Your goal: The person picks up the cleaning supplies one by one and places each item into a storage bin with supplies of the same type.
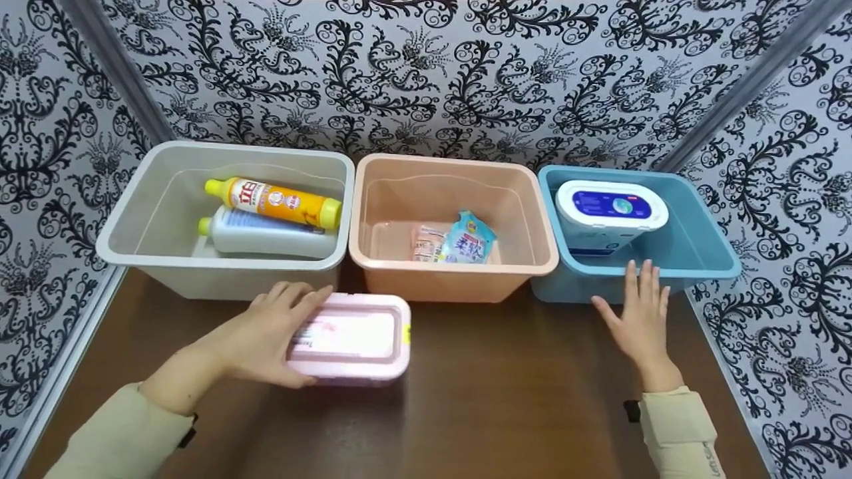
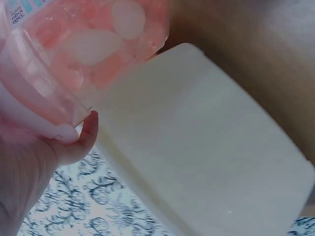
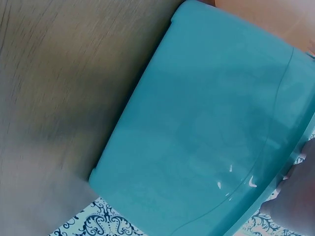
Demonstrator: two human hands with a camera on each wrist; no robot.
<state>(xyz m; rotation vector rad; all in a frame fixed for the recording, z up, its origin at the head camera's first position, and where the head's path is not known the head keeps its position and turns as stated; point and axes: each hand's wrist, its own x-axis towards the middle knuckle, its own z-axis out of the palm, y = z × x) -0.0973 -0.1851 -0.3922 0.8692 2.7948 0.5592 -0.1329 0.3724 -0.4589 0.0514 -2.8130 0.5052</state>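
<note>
My left hand [image 1: 269, 336] grips a pink lidded tub [image 1: 353, 336] across its left end, thumb at the near side and fingers at the far side. In the left wrist view the tub's clear wall [image 2: 93, 46] shows red and white pod shapes inside. The tub is held in front of the grey bin [image 1: 226, 263] and the peach bin [image 1: 452, 267]. My right hand [image 1: 642, 322] has its fingers spread, fingertips near the front rim of the blue bin [image 1: 699, 271], and holds nothing. Inside that bin stands a white tub with a dark blue label [image 1: 611, 205].
Two bottles lie in the grey bin: a yellow-orange bottle [image 1: 279, 201] on top of a white bottle [image 1: 266, 234]. A blue pouch [image 1: 469, 239] and a pink packet [image 1: 426, 243] lie in the peach bin. Patterned walls [image 1: 426, 73] enclose the brown table [image 1: 506, 392].
</note>
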